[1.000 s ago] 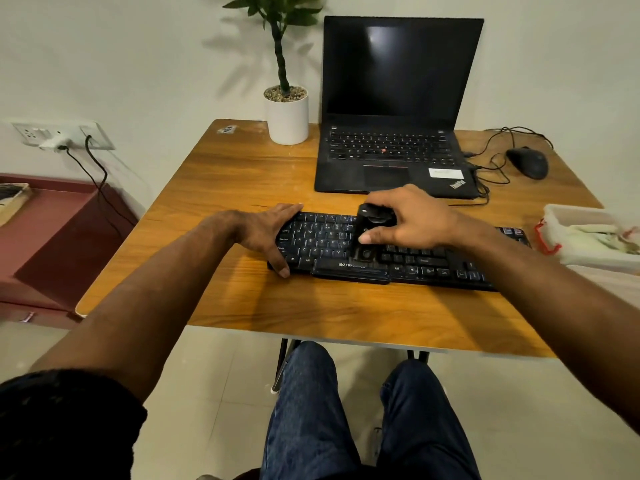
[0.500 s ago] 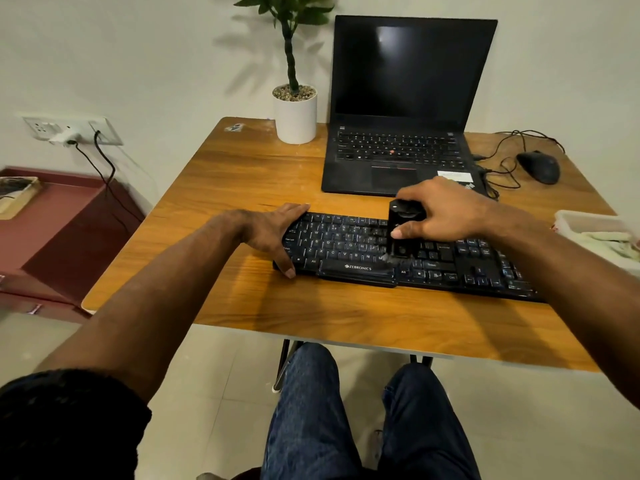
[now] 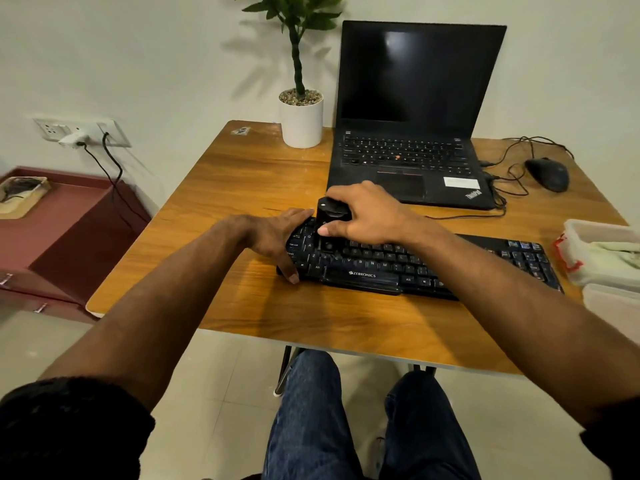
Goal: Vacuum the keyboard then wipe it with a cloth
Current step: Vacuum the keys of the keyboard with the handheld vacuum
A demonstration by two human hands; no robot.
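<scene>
Black keyboard (image 3: pixel 433 265) near table (image 3: pixel 242 188) front edge, left hand (image 3: pixel 277 237) gripping its left end, right hand (image 3: pixel 363 213) curled round small black vacuum (image 3: pixel 329 216) upright on far-left keys.

Soft, fairly dim indoor light falls from above and in front, warm on the glossy wooden table (image 3: pixel 242 181), which shows a pale sheen. The green potted plant (image 3: pixel 300 81) casts a blurred, spread shadow on the white wall (image 3: pixel 138 57). The open black laptop's dark screen (image 3: pixel 415 74) carries a faint grey glare. Wide-angle bending curves the edges, and the picture is slightly soft throughout.
</scene>
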